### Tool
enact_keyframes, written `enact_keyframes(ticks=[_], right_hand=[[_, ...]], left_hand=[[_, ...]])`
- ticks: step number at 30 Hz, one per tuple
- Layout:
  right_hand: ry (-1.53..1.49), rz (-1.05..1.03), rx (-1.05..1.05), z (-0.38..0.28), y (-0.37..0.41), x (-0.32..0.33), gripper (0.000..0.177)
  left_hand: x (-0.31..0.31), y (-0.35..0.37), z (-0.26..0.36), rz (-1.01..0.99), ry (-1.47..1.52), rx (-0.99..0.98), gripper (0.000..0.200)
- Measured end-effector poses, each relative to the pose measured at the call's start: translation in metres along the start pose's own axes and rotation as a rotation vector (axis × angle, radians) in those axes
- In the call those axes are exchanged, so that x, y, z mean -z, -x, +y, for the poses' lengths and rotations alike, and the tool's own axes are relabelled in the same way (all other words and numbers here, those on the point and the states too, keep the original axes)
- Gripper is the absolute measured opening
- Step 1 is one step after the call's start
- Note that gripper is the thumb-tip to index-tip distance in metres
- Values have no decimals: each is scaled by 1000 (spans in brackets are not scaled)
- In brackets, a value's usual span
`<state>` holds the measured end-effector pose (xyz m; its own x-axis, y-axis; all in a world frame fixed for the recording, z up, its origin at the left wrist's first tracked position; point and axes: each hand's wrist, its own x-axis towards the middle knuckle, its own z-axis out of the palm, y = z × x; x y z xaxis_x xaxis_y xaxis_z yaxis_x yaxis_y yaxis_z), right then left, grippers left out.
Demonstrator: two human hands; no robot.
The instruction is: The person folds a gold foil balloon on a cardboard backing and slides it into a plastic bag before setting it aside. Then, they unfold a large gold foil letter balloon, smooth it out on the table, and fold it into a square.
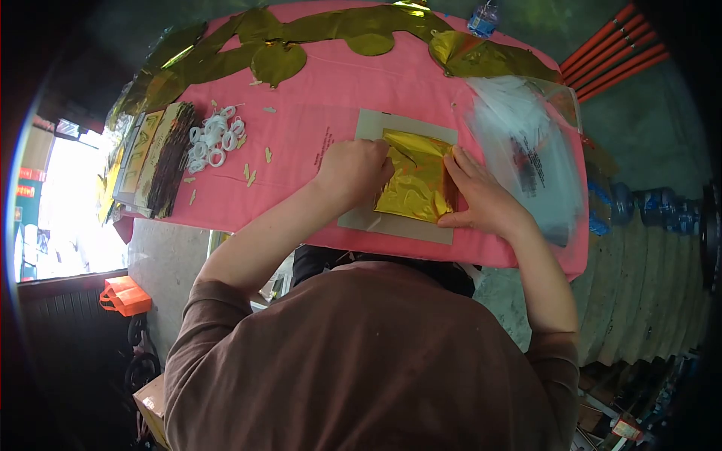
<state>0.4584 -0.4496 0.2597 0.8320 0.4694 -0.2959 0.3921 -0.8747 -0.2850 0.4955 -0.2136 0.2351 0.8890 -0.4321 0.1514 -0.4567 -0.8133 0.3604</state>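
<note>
A square of folded gold foil (416, 177) lies on a grey-beige card (410, 228) near the table's front edge. My left hand (353, 174) is closed at the foil's left edge, its knuckles up and its fingertips hidden. Against the right edge rests my right hand (485, 197), fingers stretched and thumb apart, touching the foil's lower right corner. Under and left of the card is a clear printed plastic bag (320, 146). To the right of my right hand lies a pile of clear plastic bags (538, 161).
Flat gold foil balloons (278, 64) run along the back of the pink-covered table (278, 203). At left are a stack of printed cards (162, 161), white ribbon rolls (216, 139) and small pale pieces (250, 179). A bottle (483, 20) stands at the far edge.
</note>
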Motion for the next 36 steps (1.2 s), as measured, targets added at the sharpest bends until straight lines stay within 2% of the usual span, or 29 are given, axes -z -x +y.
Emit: enact_keyframes(ticks=[13, 19, 25, 31, 36], right_hand=[[76, 41, 29, -1, 0, -4, 104], [-8, 61, 42, -2, -2, -6, 102], [58, 52, 2, -7, 2, 1, 99], [-154, -57, 15, 1, 3, 16, 92], [-127, -21, 69, 6, 6, 11, 93]], left_hand=[[-6, -3, 4, 39, -23, -36, 21], [-6, -4, 5, -2, -19, -16, 21], [-11, -4, -3, -71, 21, 9, 21], [-6, -4, -1, -84, 22, -3, 23], [-12, -4, -5, -19, 25, -30, 22]])
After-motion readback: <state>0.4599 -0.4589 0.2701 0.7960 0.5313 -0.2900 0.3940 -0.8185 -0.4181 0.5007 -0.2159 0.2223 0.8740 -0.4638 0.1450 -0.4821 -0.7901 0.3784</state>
